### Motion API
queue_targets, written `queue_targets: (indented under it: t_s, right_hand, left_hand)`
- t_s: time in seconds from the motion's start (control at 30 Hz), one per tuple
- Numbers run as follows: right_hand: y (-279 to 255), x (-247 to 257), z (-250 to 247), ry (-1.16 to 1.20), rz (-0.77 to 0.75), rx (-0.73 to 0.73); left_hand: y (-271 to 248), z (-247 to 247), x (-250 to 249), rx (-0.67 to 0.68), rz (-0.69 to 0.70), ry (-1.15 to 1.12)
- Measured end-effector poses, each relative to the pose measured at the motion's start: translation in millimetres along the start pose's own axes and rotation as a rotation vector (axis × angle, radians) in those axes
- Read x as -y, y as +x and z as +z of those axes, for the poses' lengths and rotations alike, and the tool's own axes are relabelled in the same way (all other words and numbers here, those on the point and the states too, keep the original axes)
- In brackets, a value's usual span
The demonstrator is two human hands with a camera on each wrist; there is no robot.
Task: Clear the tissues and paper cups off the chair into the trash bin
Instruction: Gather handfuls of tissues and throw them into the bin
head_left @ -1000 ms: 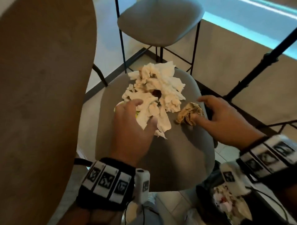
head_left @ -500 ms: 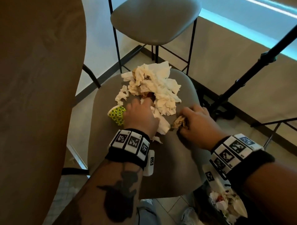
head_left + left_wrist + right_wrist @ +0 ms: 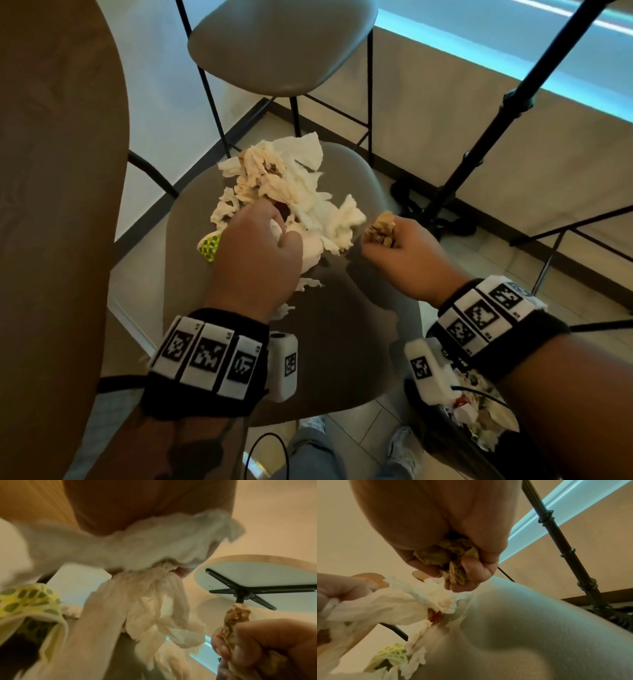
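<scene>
A heap of crumpled white tissues [image 3: 291, 185] lies on the grey chair seat [image 3: 346, 346]. My left hand [image 3: 263, 240] grips a bunch of those tissues [image 3: 145, 588] at the heap's near edge, and they trail from its fingers. A yellow paper cup with green dots [image 3: 209, 246] lies on its side just left of that hand, also in the left wrist view [image 3: 32, 601] and the right wrist view [image 3: 392, 652]. My right hand [image 3: 394, 246] is a fist round a brown crumpled tissue [image 3: 382, 229], raised just off the seat; its curled fingers [image 3: 476, 572] clamp the brown tissue [image 3: 447, 557].
The trash bin [image 3: 479, 421], with waste paper in it, stands under my right wrist at the chair's near right. A wooden table [image 3: 58, 205] borders the chair on the left. A second grey chair [image 3: 281, 48] stands behind. A black tripod pole [image 3: 496, 113] rises at the right.
My right hand has closed on the brown tissue and lifted it off the seat. My left hand has bunched white tissues in its fingers and pulled them up from the heap.
</scene>
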State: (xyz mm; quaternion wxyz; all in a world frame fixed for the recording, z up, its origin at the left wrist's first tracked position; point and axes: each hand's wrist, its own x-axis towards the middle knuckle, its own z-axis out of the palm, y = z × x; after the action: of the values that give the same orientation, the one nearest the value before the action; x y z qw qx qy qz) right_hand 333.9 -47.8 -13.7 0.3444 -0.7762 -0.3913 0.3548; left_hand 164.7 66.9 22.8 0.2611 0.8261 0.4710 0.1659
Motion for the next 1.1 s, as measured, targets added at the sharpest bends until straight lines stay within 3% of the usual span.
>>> queue_targets:
  t_s: [0.33,0.8,1.0,1.1]
  right_hand:
    - [-13,-5,7,0.04,0.106,0.061]
    - [-36,-1,2,0.128,0.097,0.003]
    - [-51,-10,-1,0.131,0.121,-0.006]
    - [-64,-18,-7,0.156,0.15,-0.042]
  left_hand:
    - [-31,-12,6,0.083,-0.144,0.038]
    - [-45,-42,-3,-0.093,0.021,0.009]
    - [-53,-39,-11,-0.009,-0.059,-0.039]
    - [-61,-38,-21,0.016,-0.015,-0.09]
